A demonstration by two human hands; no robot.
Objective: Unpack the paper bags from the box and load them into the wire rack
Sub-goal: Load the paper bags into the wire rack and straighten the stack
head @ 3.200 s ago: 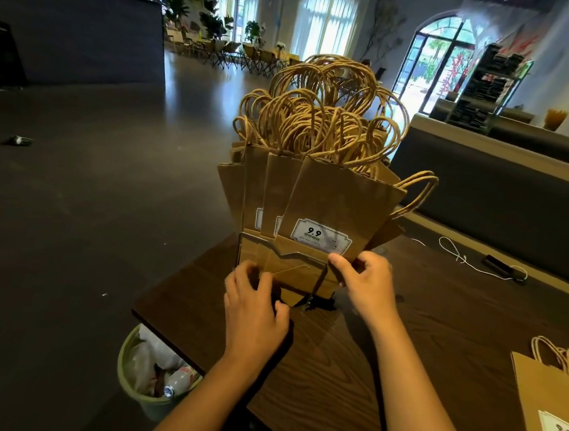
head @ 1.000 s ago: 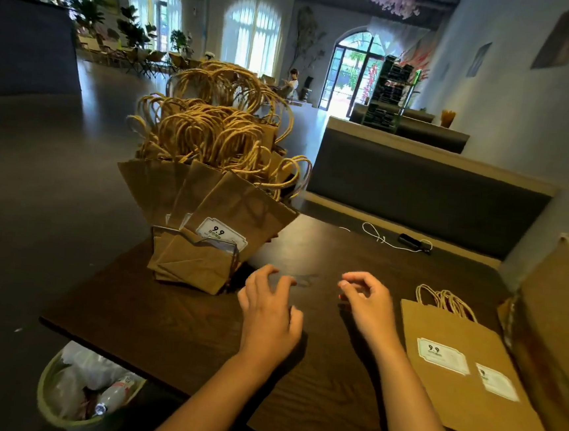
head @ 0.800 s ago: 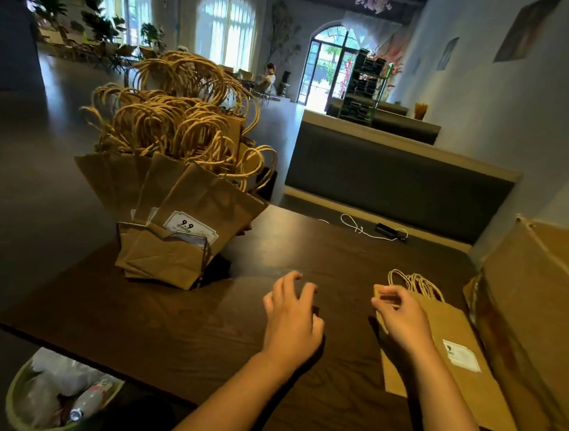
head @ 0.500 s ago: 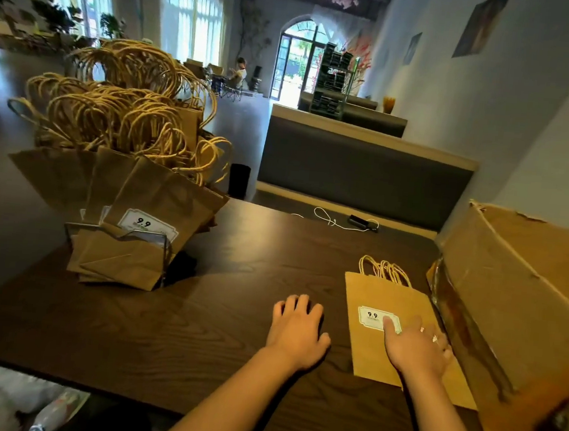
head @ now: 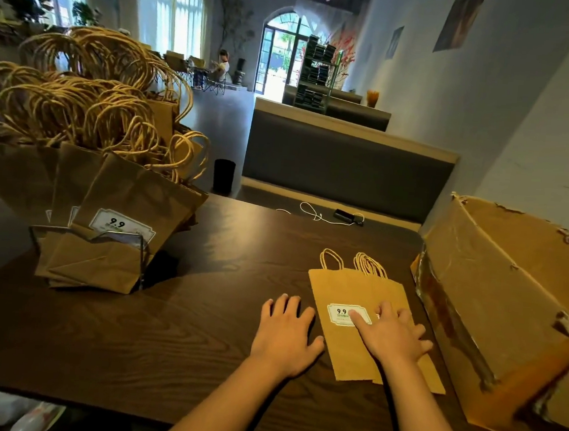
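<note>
Right hand [head: 391,338] lies flat, fingers straight and spread, pressing on the flat paper bags [head: 344,344] at lower right of the frame; index tip sits on the white "9.9" label [head: 341,315]. Grip is apart, nothing pinched. At least two bags are stacked there, fanned slightly, twine handles [head: 351,262] pointing toward the far edge of the desk [head: 197,328].

Left hand [head: 284,335] is palm-down on the bare desk just left of that stack, fingers straight, grip apart, thumb near the bag's left edge; contact with the bag can't be told.

Cardboard box [head: 509,303] is at the right edge of the frame, just beside the flat bags, its top edge torn.

Wire rack [head: 90,236] stands at centre left on the desk, well apart from both hands, packed with upright bags [head: 133,198] leaning outward, handles bunched above them at upper left.

White cable [head: 311,212] and small black device [head: 343,215] lie at the far edge of the desk.
</note>
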